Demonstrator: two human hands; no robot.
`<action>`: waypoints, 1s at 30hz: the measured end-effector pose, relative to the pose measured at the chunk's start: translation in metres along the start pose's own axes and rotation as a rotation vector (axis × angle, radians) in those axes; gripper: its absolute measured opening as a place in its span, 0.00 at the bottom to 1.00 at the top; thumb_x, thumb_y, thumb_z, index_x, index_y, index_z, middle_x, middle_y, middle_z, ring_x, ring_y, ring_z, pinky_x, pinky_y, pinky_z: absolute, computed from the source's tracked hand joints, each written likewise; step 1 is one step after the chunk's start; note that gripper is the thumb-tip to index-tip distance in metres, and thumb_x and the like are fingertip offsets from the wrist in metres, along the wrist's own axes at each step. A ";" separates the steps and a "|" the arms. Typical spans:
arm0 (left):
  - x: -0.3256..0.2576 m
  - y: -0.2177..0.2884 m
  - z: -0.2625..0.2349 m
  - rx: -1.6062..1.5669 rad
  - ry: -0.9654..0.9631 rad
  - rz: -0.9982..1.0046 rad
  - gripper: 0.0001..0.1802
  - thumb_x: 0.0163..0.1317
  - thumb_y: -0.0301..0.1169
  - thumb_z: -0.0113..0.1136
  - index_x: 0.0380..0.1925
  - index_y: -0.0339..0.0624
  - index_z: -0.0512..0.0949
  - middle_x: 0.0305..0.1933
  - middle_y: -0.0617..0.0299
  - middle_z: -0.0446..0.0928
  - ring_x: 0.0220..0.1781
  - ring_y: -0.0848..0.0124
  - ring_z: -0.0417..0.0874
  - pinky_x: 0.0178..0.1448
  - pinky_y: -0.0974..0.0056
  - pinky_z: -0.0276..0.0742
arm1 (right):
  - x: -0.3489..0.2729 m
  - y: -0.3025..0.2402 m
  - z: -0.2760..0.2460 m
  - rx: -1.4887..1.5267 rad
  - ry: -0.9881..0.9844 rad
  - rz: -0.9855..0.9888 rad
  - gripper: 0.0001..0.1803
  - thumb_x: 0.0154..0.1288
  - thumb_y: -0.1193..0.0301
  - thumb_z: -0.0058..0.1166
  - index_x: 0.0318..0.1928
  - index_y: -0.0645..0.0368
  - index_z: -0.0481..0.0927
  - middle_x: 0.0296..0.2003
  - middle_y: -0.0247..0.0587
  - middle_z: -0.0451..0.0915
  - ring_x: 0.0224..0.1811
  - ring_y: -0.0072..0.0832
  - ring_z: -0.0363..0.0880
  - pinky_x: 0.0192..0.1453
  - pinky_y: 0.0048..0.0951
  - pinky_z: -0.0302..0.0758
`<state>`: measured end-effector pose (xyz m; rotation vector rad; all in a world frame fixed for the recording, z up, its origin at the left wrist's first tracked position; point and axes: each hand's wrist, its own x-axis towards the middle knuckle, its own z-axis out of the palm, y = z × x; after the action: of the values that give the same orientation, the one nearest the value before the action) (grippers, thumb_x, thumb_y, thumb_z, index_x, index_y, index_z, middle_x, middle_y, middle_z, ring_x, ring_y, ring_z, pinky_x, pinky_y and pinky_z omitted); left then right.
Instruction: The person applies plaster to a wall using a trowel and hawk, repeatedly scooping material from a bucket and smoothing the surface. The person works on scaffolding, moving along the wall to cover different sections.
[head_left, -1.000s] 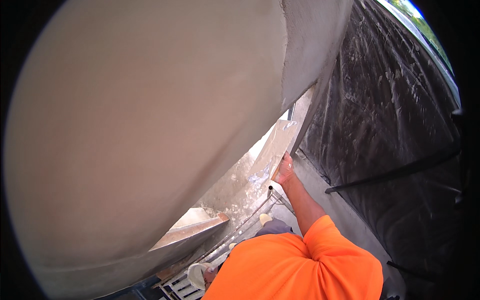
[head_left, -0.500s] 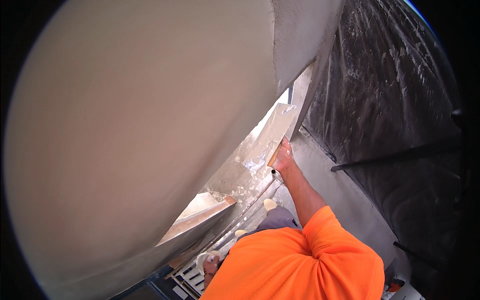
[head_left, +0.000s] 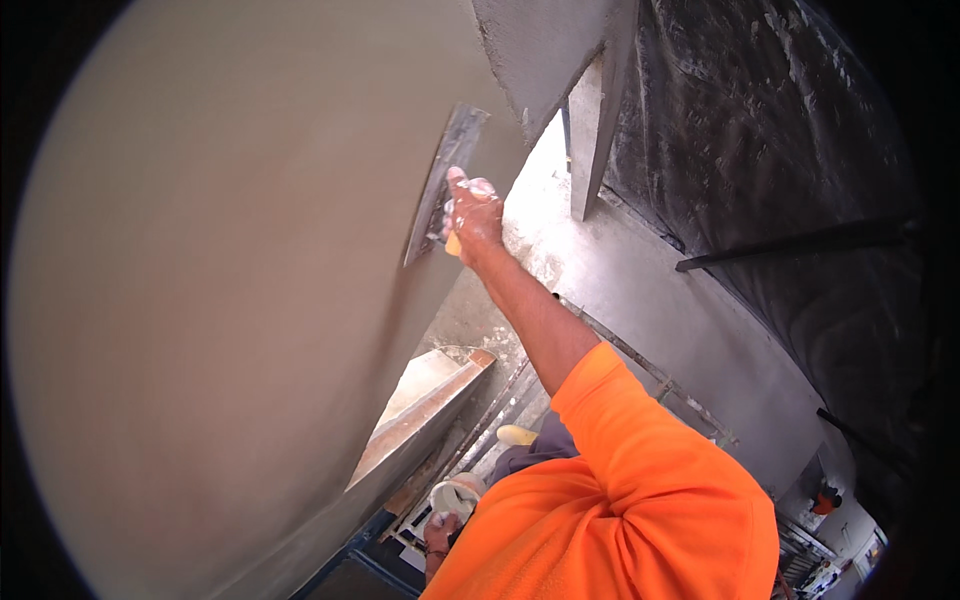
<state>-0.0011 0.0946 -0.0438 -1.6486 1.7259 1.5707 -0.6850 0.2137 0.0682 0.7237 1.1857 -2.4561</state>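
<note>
My right hand [head_left: 472, 215], smeared with plaster, grips the yellow handle of a steel plastering trowel [head_left: 438, 185]. The blade lies flat against the smooth grey plastered wall [head_left: 230, 300], high up near a rough wall corner [head_left: 545, 50]. My arm in an orange sleeve [head_left: 640, 490] reaches up to it. Low down, my left hand [head_left: 438, 535] curls around a white padded grip [head_left: 455, 495] under a flat plaster board [head_left: 425, 405] held next to the wall. Most of that hand is hidden by my sleeve.
A grey concrete pillar [head_left: 590, 140] and ledge [head_left: 650, 300] stand to the right of the wall. Black plastic sheeting [head_left: 790, 150] with dark poles [head_left: 800, 243] hangs beyond. Metal scaffold rails [head_left: 620, 350] run below, and my yellow-toed shoe [head_left: 515, 435] rests on a platform.
My right hand has swept the trowel upward along the wall, from beside the gap to near the top corner. The board in my left hand stayed low.
</note>
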 end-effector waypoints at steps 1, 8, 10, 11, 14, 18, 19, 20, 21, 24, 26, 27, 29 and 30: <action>0.005 -0.002 0.000 -0.009 -0.039 -0.018 0.16 0.70 0.39 0.69 0.33 0.37 0.81 0.29 0.64 0.83 0.29 0.77 0.80 0.35 0.65 0.78 | -0.013 0.000 0.000 -0.035 -0.055 -0.017 0.20 0.71 0.56 0.67 0.35 0.51 0.69 0.20 0.28 0.70 0.16 0.21 0.68 0.18 0.27 0.68; -0.003 0.078 0.013 0.257 -0.067 -0.049 0.15 0.72 0.40 0.67 0.36 0.38 0.81 0.31 0.62 0.84 0.32 0.75 0.84 0.34 0.68 0.80 | -0.061 0.023 -0.048 -0.448 -0.349 -0.694 0.15 0.73 0.63 0.65 0.33 0.57 0.75 0.24 0.33 0.76 0.26 0.23 0.76 0.31 0.28 0.74; 0.000 0.103 0.023 0.231 -0.002 -0.102 0.16 0.72 0.41 0.67 0.37 0.37 0.81 0.32 0.61 0.85 0.33 0.74 0.85 0.35 0.68 0.81 | -0.017 0.022 -0.078 -0.623 -0.311 -1.009 0.09 0.69 0.69 0.66 0.36 0.58 0.79 0.25 0.35 0.77 0.27 0.27 0.78 0.30 0.30 0.75; -0.002 0.110 0.025 0.238 -0.017 -0.047 0.16 0.72 0.42 0.66 0.37 0.37 0.81 0.34 0.61 0.85 0.34 0.74 0.86 0.36 0.68 0.82 | 0.007 0.021 -0.094 -0.865 -0.205 -1.237 0.07 0.67 0.72 0.67 0.38 0.59 0.81 0.26 0.36 0.77 0.27 0.29 0.79 0.29 0.32 0.75; -0.002 0.110 0.026 0.293 -0.029 -0.064 0.16 0.73 0.41 0.65 0.37 0.38 0.80 0.33 0.62 0.85 0.33 0.74 0.86 0.34 0.68 0.81 | 0.099 0.001 -0.127 -1.179 -0.006 -1.671 0.10 0.62 0.78 0.67 0.44 0.60 0.85 0.25 0.36 0.76 0.27 0.35 0.80 0.24 0.34 0.74; -0.007 0.080 0.018 0.414 -0.039 -0.167 0.16 0.72 0.42 0.66 0.34 0.40 0.80 0.29 0.65 0.84 0.27 0.77 0.81 0.32 0.69 0.77 | 0.182 -0.034 -0.135 -1.247 0.112 -1.871 0.13 0.61 0.81 0.63 0.47 0.59 0.84 0.24 0.38 0.75 0.26 0.35 0.80 0.20 0.35 0.72; -0.007 0.075 0.012 0.336 -0.126 -0.256 0.15 0.73 0.41 0.65 0.38 0.39 0.79 0.38 0.59 0.86 0.39 0.71 0.87 0.42 0.64 0.84 | 0.193 -0.040 -0.132 -1.179 0.133 -1.893 0.13 0.61 0.81 0.63 0.48 0.60 0.84 0.24 0.38 0.75 0.26 0.35 0.80 0.21 0.36 0.73; -0.008 0.069 0.010 0.370 -0.103 -0.275 0.16 0.73 0.42 0.65 0.39 0.39 0.79 0.38 0.60 0.85 0.39 0.71 0.87 0.42 0.64 0.84 | 0.201 -0.043 -0.127 -1.172 0.144 -1.896 0.14 0.62 0.81 0.62 0.48 0.60 0.84 0.24 0.38 0.75 0.26 0.35 0.80 0.21 0.36 0.74; -0.011 0.063 0.007 0.406 -0.080 -0.293 0.16 0.73 0.43 0.66 0.39 0.39 0.79 0.38 0.61 0.85 0.39 0.71 0.87 0.41 0.64 0.84 | 0.206 -0.045 -0.123 -1.164 0.199 -1.977 0.13 0.63 0.79 0.63 0.49 0.57 0.84 0.25 0.38 0.75 0.24 0.34 0.79 0.23 0.36 0.75; -0.010 0.060 -0.002 0.397 -0.091 -0.264 0.16 0.72 0.43 0.67 0.39 0.40 0.80 0.37 0.63 0.85 0.39 0.72 0.87 0.40 0.64 0.83 | 0.206 -0.034 -0.110 -1.081 0.107 -1.869 0.12 0.64 0.77 0.64 0.48 0.54 0.85 0.27 0.38 0.78 0.25 0.35 0.80 0.25 0.35 0.76; -0.009 0.062 -0.006 0.366 -0.076 -0.284 0.16 0.72 0.42 0.66 0.39 0.40 0.80 0.37 0.63 0.85 0.38 0.72 0.87 0.40 0.64 0.83 | 0.198 -0.014 -0.102 -0.910 0.000 -1.536 0.03 0.70 0.70 0.63 0.42 0.51 0.87 0.30 0.39 0.81 0.27 0.35 0.84 0.27 0.34 0.79; -0.007 0.063 -0.007 0.373 -0.071 -0.222 0.16 0.72 0.42 0.66 0.37 0.39 0.80 0.34 0.63 0.84 0.35 0.74 0.84 0.37 0.66 0.81 | 0.193 -0.010 -0.102 -1.001 0.012 -1.666 0.05 0.68 0.72 0.64 0.43 0.52 0.87 0.30 0.39 0.81 0.27 0.35 0.83 0.26 0.34 0.78; -0.003 0.063 -0.010 0.373 -0.074 -0.105 0.16 0.71 0.40 0.66 0.33 0.38 0.79 0.29 0.65 0.83 0.27 0.77 0.80 0.32 0.69 0.77 | 0.179 0.003 -0.103 -1.125 0.034 -1.761 0.08 0.66 0.74 0.65 0.45 0.53 0.87 0.30 0.40 0.81 0.26 0.35 0.82 0.24 0.33 0.77; -0.001 0.063 -0.013 0.379 -0.069 -0.119 0.16 0.71 0.40 0.66 0.32 0.38 0.80 0.29 0.65 0.83 0.27 0.77 0.80 0.32 0.68 0.77 | 0.168 0.015 -0.098 -1.004 -0.034 -1.580 0.10 0.65 0.74 0.65 0.46 0.53 0.87 0.30 0.39 0.81 0.26 0.35 0.82 0.24 0.33 0.77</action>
<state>-0.0476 0.0688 -0.0075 -1.4597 1.7261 1.1464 -0.7861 0.2713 -0.0883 -0.8985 3.3158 -1.8637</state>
